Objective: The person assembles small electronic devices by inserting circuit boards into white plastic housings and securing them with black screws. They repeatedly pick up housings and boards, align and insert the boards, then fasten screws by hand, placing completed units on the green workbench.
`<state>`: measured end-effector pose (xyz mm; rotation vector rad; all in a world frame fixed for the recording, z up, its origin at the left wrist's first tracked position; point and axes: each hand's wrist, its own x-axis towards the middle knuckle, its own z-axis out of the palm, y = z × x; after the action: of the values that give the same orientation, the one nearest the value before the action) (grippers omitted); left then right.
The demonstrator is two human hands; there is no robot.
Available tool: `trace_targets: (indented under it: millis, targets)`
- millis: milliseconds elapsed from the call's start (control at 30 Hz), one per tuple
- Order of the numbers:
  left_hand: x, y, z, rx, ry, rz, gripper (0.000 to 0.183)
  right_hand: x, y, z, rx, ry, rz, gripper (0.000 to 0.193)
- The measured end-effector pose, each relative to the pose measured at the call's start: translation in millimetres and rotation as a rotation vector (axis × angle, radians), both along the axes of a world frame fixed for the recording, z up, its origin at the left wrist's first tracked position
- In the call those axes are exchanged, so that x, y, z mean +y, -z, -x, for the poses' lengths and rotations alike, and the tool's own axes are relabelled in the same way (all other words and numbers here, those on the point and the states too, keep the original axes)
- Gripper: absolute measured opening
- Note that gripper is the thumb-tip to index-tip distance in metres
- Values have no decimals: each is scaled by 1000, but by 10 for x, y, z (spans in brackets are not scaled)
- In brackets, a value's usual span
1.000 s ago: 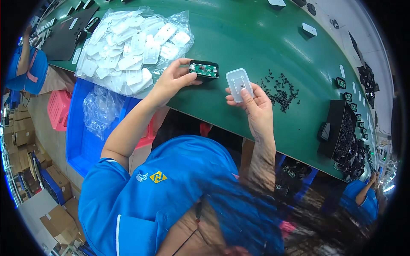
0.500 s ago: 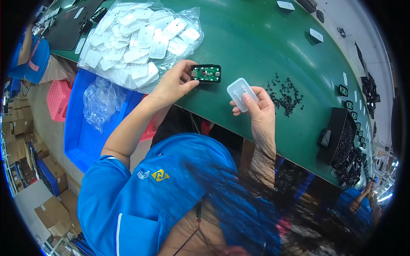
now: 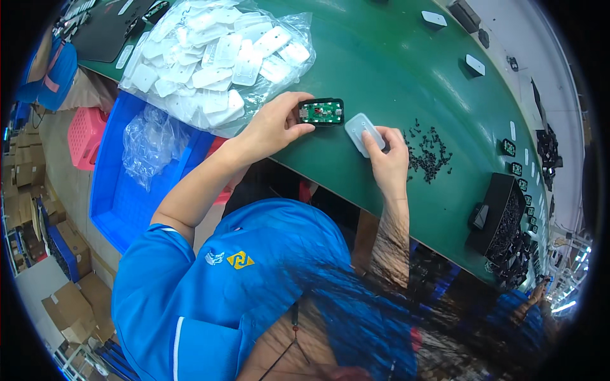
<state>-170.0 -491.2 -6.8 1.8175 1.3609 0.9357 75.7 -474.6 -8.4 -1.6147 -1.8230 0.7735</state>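
Between the thumb and fingers of my left hand [image 3: 276, 126] is a small black case [image 3: 322, 112], its top side uncovered so a green circuit board shows inside. My right hand [image 3: 389, 155] pinches a translucent white plastic cover [image 3: 364, 134] with rounded corners, thumb on its face. The cover is tilted and sits just right of the case, a narrow gap apart. Both hands are over the green table near its front edge. The fingertips behind the case and under the cover are partly hidden.
Small black screws [image 3: 431, 154] lie in a loose pile right of my right hand. A clear bag of white covers [image 3: 219, 60] rests at the left, above a blue bin [image 3: 111, 203]. A black box [image 3: 495, 213] stands at the right edge. Farther off lie single covers [image 3: 474, 65].
The cover in my right hand has tilted over and come closer to the case. In the picture, my left hand and the case sit slightly farther right.
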Motion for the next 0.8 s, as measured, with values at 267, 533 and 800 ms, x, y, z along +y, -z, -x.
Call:
trace_targets:
  millis: [267,533,800]
  targets:
    - [17,31,77,-75,4,58,48,165,-220,36,-198,18,88,33]
    - [71,55,53,-166,74,-119,50,-8,-259,123,-158,-44,-491,28]
    - [-137,-282,-4,-311,210,96,50,-203,-478,466,-40,-235,-484,17]
